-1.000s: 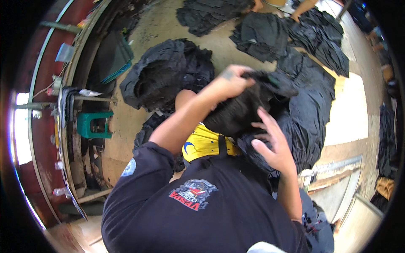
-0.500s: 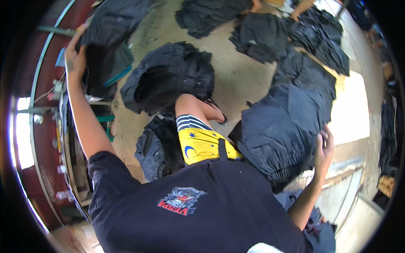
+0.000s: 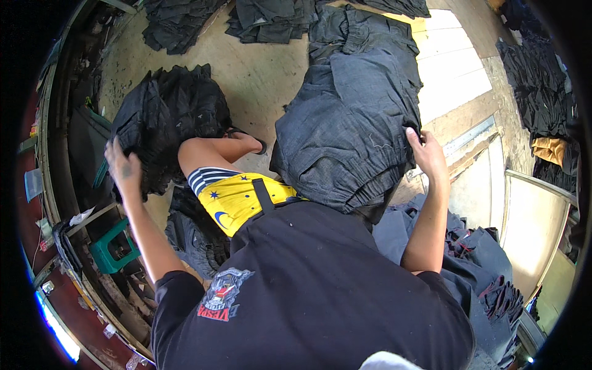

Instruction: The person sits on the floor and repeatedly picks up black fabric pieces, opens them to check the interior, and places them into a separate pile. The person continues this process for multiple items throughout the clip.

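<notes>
A thick stack of dark denim pants [image 3: 348, 129] with gathered elastic waists lies on my right, beside my thigh. At its right edge my right hand [image 3: 427, 153] is closed, thumb and fingers pinching a fold of the top pants. My left hand [image 3: 125, 169] is raised over the left side, fingers apart and slightly blurred, with nothing in it. Just beyond it sits a rounded bundle of black gathered garments [image 3: 169, 108]; whether the hand touches it I cannot tell. Another dark bundle [image 3: 194, 231] lies against my left leg, partly hidden by it.
More dark garment piles [image 3: 271, 21] lie at the far side of the floor. A green plastic stool [image 3: 114, 246] stands at the left, near a wooden shelf. Grey-blue cloth pieces [image 3: 487, 265] are heaped at right, beside pale panels [image 3: 536, 213]. Dark garments [image 3: 536, 86] line the far right.
My view has turned right. My left hand has come down from a dark garment at the upper left and is free of it. My right hand has closed on the stack's edge.
</notes>
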{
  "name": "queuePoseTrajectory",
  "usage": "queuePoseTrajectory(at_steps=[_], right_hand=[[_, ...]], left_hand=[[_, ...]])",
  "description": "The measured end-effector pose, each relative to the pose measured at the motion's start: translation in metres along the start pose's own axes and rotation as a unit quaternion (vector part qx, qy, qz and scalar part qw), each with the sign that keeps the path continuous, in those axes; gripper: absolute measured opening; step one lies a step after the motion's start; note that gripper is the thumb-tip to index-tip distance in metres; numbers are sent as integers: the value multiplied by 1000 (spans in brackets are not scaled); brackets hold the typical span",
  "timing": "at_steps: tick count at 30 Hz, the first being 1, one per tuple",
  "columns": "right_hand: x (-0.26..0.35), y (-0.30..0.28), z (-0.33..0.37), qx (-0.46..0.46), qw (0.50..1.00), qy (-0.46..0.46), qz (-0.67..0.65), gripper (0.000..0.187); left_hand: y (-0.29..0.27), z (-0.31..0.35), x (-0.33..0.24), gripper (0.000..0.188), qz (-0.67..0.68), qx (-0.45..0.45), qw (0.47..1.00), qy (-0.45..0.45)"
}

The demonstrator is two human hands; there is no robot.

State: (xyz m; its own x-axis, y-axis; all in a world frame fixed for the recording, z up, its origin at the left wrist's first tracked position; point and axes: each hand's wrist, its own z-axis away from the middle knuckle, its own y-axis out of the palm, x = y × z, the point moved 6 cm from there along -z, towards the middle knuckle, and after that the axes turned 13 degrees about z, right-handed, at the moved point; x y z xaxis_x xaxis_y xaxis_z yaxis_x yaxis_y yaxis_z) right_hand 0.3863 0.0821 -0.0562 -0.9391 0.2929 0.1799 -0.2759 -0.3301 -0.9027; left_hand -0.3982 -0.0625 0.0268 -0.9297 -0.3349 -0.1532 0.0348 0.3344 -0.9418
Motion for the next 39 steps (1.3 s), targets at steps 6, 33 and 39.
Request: queuePoseTrajectory(at_steps=[6, 33, 39], right_hand=[[9, -9, 4, 29, 997, 37, -60, 87], [86, -23, 36, -116, 938, -146, -291, 69], [92, -16, 42, -83, 948, -146, -271, 66]], left_hand=[[57, 46, -326, 49, 475, 169, 856, 114], [41, -34, -341, 29, 683, 202, 697, -86], [-129, -167, -219, 17, 544, -65, 831, 94]])
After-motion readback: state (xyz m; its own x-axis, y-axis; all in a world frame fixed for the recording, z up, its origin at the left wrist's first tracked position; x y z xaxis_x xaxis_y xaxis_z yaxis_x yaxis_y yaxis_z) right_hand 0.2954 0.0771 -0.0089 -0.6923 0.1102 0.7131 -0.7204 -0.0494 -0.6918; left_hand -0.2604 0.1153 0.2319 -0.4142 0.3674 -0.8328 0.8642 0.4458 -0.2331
